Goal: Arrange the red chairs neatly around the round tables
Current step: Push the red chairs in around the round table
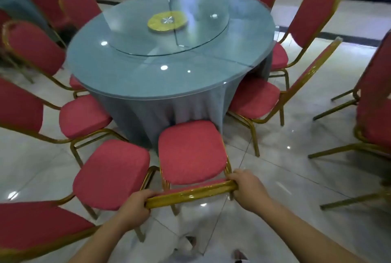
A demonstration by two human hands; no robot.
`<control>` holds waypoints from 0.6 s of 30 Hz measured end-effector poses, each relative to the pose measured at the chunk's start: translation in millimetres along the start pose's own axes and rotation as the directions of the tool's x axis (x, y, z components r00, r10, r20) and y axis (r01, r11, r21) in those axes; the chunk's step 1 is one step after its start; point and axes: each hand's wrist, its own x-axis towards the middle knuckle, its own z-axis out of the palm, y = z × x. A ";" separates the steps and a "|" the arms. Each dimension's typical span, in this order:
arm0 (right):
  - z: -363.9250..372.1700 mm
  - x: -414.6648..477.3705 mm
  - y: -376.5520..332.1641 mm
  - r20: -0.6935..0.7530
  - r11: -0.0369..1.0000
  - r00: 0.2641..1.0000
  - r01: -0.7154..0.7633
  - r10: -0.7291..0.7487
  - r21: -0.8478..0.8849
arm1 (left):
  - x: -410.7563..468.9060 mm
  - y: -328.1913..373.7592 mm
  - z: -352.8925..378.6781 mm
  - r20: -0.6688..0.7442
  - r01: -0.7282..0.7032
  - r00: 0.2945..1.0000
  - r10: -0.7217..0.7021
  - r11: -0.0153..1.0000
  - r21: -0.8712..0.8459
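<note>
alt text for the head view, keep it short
The left hand and right hand grip the gold back rail of a red chair facing a round table with a glass turntable. Other red chairs ring it.

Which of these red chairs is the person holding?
The red chair directly in front, bottom centre: left hand and right hand grip its gold backrest rail; others stand untouched.
</note>
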 end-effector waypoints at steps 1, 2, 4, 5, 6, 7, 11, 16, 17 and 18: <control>1.9 -12.7 10.5 -0.003 1.000 1.000 0.012 -0.012 -0.005 | -8.9 6.4 7.6 0.016 -0.016 1.000 0.016 1.000 0.005; 3.3 -25.2 21.0 0.004 1.000 1.000 0.015 -0.015 -0.022 | -17.5 13.5 15.8 0.025 -0.028 0.999 0.028 1.000 -0.007; 2.6 -43.5 38.3 0.019 0.999 1.000 -0.002 0.003 -0.049 | -28.5 27.2 32.5 0.017 -0.057 0.998 0.058 0.997 -0.044; -0.7 -48.7 43.9 0.015 0.998 1.000 -0.013 0.014 -0.054 | -30.5 34.4 39.9 0.008 -0.068 0.998 0.069 0.996 -0.057; -5.3 -53.6 47.9 0.007 0.998 1.000 -0.030 0.030 -0.057 | -31.3 42.0 46.1 0.001 -0.070 0.998 0.070 0.995 -0.068; -9.1 -58.9 51.4 -0.002 0.997 0.998 -0.055 0.055 -0.056 | -31.2 49.7 51.3 -0.002 -0.070 0.998 0.070 0.994 -0.080; -11.0 -85.2 67.4 -0.179 0.983 0.967 -0.180 0.182 0.031 | -27.2 74.6 70.6 -0.038 -0.085 0.996 0.082 0.991 -0.101; -3.1 -86.7 60.4 -0.039 0.986 0.994 -0.106 0.102 -0.129 | -27.0 88.7 82.4 -0.136 -0.014 0.991 0.004 0.998 -0.069; -1.8 -82.4 57.7 -0.061 0.984 0.993 -0.111 0.103 -0.141 | -27.0 89.2 83.7 -0.141 -0.001 0.990 -0.007 0.998 -0.060; -2.7 -77.1 55.9 -0.114 0.986 0.989 -0.112 0.098 -0.123 | -26.5 90.5 83.5 -0.137 0.005 0.990 -0.012 0.999 -0.054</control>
